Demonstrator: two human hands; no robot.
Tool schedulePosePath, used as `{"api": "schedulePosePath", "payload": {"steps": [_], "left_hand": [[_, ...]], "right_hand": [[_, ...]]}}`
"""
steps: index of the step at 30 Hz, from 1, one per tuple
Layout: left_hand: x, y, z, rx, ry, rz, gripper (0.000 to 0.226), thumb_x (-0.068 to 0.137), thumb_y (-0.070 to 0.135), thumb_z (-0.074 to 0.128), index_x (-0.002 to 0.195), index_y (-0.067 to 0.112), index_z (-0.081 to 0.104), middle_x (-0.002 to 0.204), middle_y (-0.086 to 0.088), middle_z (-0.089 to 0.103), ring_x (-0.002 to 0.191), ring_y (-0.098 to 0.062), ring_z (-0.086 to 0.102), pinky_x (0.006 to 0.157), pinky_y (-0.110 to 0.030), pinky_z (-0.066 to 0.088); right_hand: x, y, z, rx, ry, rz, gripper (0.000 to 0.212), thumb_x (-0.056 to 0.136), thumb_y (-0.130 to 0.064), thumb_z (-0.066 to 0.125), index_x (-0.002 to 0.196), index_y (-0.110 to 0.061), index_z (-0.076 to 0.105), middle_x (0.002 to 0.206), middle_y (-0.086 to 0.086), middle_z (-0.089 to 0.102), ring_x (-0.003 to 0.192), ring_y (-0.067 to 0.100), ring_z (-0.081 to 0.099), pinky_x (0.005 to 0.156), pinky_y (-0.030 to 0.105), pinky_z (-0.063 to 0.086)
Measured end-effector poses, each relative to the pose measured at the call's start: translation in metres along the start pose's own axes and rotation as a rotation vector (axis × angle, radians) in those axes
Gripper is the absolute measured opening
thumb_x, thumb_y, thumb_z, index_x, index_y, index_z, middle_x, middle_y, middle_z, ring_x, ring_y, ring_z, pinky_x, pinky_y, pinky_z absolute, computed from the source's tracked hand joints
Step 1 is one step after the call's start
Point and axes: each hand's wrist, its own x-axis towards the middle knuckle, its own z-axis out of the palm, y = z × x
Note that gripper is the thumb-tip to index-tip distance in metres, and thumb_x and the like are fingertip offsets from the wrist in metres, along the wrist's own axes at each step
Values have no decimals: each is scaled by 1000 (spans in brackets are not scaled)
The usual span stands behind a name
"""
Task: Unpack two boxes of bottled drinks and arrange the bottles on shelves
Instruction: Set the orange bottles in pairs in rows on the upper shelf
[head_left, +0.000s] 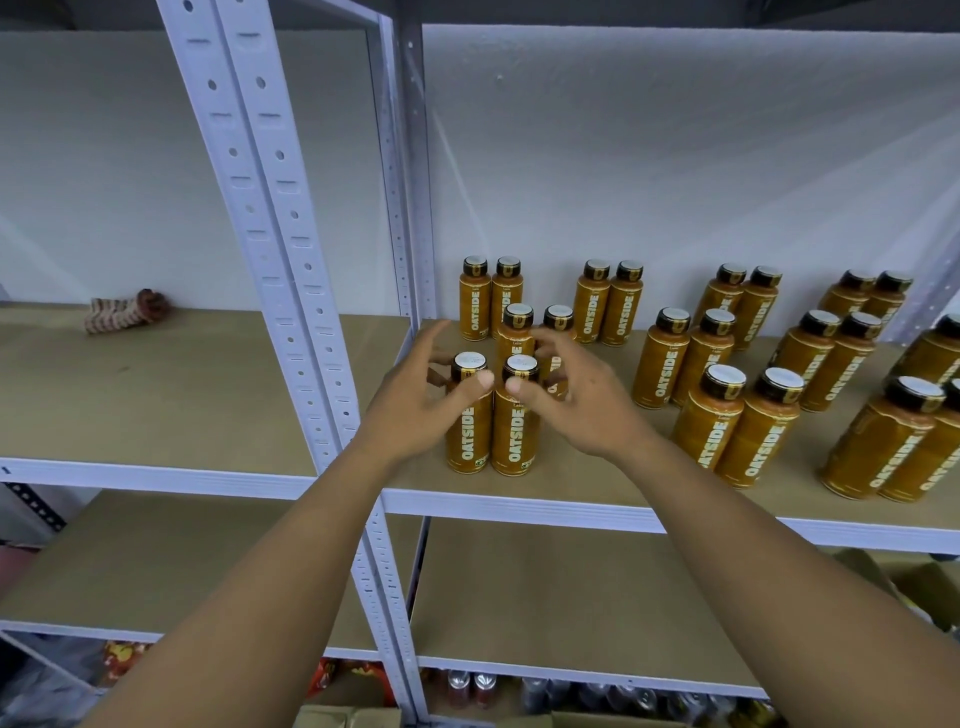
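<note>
White wall behind grey metal shelving. Head view: the shelf (519, 503) carries upright orange bottles in pairs. Left hand (423, 402) curls thumb and fingers round the neck of the front-left bottle (467, 434). Right hand (582, 400) grips the front-right bottle (514, 439) likewise. The two bottles touch. Other bottles (711, 426) stand behind both hands and right of the right hand.

You face a plain white wall (675, 130) behind pale metal shelving. Two slotted uprights (249, 182) rise side by side, left of centre. Brown shelf boards (182, 395) sit on white front rails (519, 506), with a lower board (545, 597) beneath them. The light is soft and even, and the shadows are faint.
</note>
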Motion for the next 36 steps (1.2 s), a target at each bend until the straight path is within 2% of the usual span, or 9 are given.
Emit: {"api": "schedulePosePath", "payload": {"steps": [4,7,10,13,17,20,25,31,36], "left_hand": [[25,28,-10,-3,84,35,59,97,58,56,149,39,38,121,15,54,99,4,53,75,-17,44],[55,42,-16,59,64,66,48,100,51,57,145,37,46,118,13,58,98,-2,57,73,-17,44],[87,45,-15,163,-61,75,46,100,45,62,143,33,51,121,6,63,105,-14,60,73,-20,43],[114,43,-5,288,-245,64,52,98,39,66,147,30,48,133,-3,62,106,-17,58,80,-25,43],[140,38,9,404,-426,47,66,94,34,73,151,27,41,140,-7,58,115,-21,55,90,-30,42],[151,31,16,442,-494,40,72,90,33,78,150,28,38,138,-6,55,118,-22,53,94,-33,44],[158,23,27,416,-508,58,66,90,28,78,145,26,41,135,-2,56,112,-20,52,88,-32,41],[156,11,39,355,-455,61,54,90,26,77,132,30,44,127,-3,60,109,-23,58,83,-34,47],[154,7,39,350,-437,62,52,90,28,77,129,33,43,129,-2,60,112,-24,59,90,-40,53]], "right_hand": [[26,-7,-26,-6,118,-2,53,101,-56,48,148,-32,42,139,-2,57,107,9,59,89,34,54],[53,-1,-44,-125,156,-1,43,103,-47,50,142,-28,50,135,0,60,102,12,62,85,31,53],[81,13,-56,-227,41,53,39,101,-41,57,138,-27,53,135,2,61,108,20,63,83,30,47],[99,24,-62,-310,-81,89,40,100,-42,59,137,-27,53,136,4,60,113,22,61,83,29,43],[115,30,-63,-378,-190,124,50,98,-41,63,143,-27,46,142,6,55,119,24,57,88,30,45],[123,35,-59,-390,-280,140,61,95,-41,68,147,-27,40,143,8,53,121,25,57,90,31,47],[126,45,-48,-350,-333,143,66,91,-35,75,146,-27,40,141,8,56,115,25,59,81,29,44],[124,58,-43,-307,-263,121,66,88,-33,78,143,-30,41,140,7,57,116,25,59,82,31,45],[121,63,-39,-282,-211,125,65,88,-35,79,140,-28,40,128,7,62,102,21,59,78,31,45]]}}
